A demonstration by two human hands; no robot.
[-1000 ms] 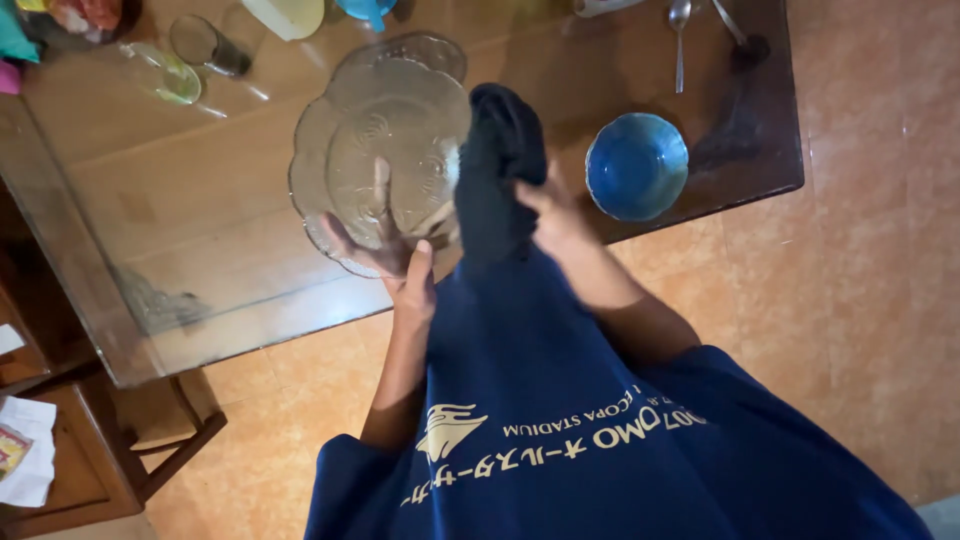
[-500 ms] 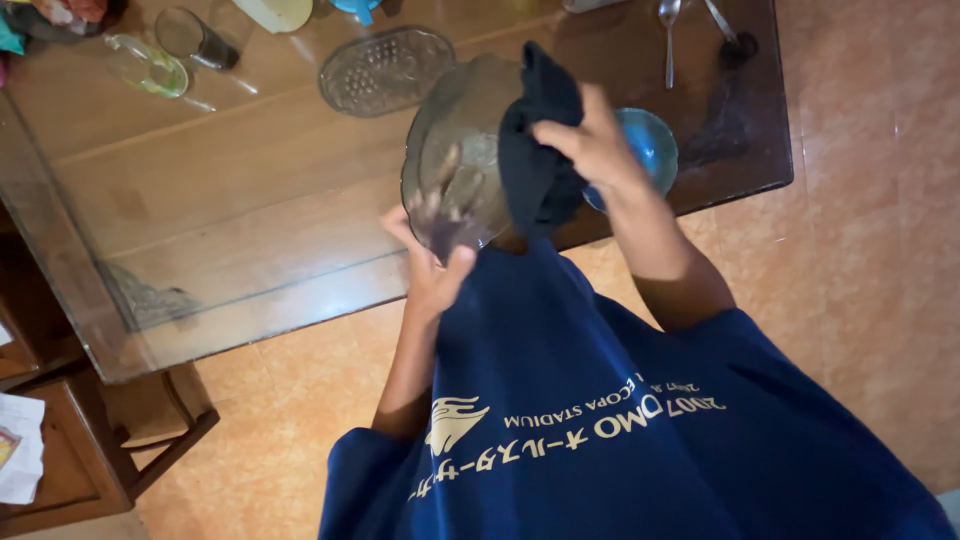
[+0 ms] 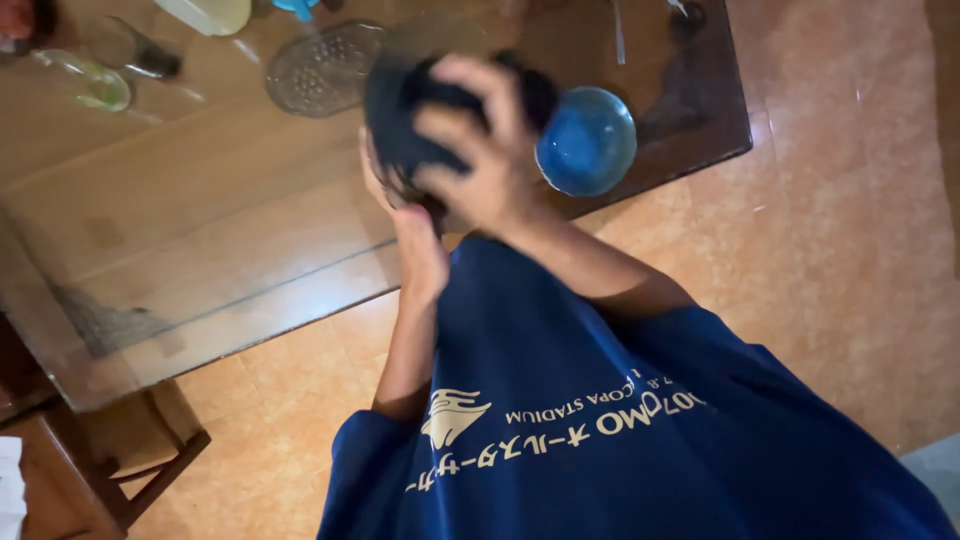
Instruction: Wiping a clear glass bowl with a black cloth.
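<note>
My right hand (image 3: 478,150) presses a dark cloth (image 3: 402,115) flat against a clear glass plate held upright above the table's near edge. The cloth and hand cover the plate almost completely, and the view is motion-blurred. My left hand (image 3: 418,250) grips the plate from underneath, with fingers reaching up along its left rim. Just right of both hands, a blue bowl (image 3: 585,142) sits on the table.
A glass-topped wooden table (image 3: 200,230) fills the upper left. On it lie an oval patterned glass dish (image 3: 322,68), a tipped tumbler (image 3: 135,55), a greenish glass (image 3: 85,82) and a spoon (image 3: 618,30). A wooden chair (image 3: 120,455) stands lower left on the orange tiled floor.
My right hand has swept the cloth leftward across the plate's face, now covering it. The plate has turned more upright and the view has shifted.
</note>
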